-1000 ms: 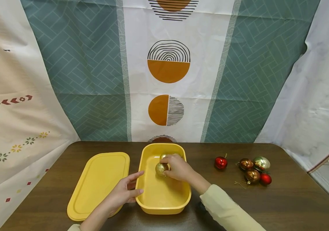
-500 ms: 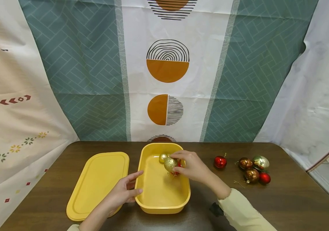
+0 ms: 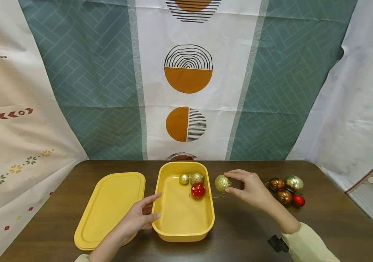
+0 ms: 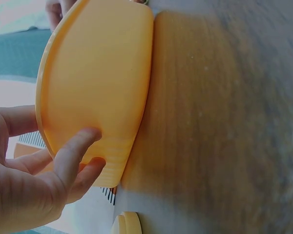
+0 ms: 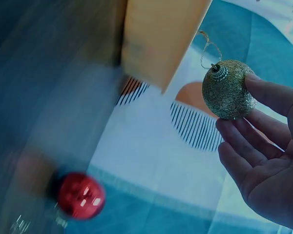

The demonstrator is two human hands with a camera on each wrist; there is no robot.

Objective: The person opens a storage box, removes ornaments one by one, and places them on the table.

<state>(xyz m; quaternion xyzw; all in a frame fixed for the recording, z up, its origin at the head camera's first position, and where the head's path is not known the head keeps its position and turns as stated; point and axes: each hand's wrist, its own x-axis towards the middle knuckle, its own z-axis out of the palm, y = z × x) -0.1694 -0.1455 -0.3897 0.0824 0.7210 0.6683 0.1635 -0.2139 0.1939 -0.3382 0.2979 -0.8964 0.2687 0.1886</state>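
Glitter ball [image 3: 223, 183] up off the dark table [image 3: 239, 233], just right of the far right rim of the yellow tub [image 3: 182, 218], and what a sparkle! Pinched by the right hand [image 3: 248, 187], thumb on one side and fingertips on the other, gold loop of string [image 5: 210, 50] dangling free. Over to the left hand [image 3: 137, 214]: clamped lightly on the tub's left wall, digits to both sides of the rim. Inside, bunched at the far end, small gold ball [image 3: 184, 178], second glittery ball [image 3: 197, 177] and, just near of that one, red ball flecked with white [image 3: 198, 190]. Flat at far left, yellow lid [image 3: 111, 211]. Out to the right, huddled together: two copper balls [image 3: 284, 197], pale green-gold ball [image 3: 294, 183] and plain red ball [image 3: 298, 200] (quite the shiny crowd). Behind everything, patterned cloth [image 3: 186, 100], hanging.
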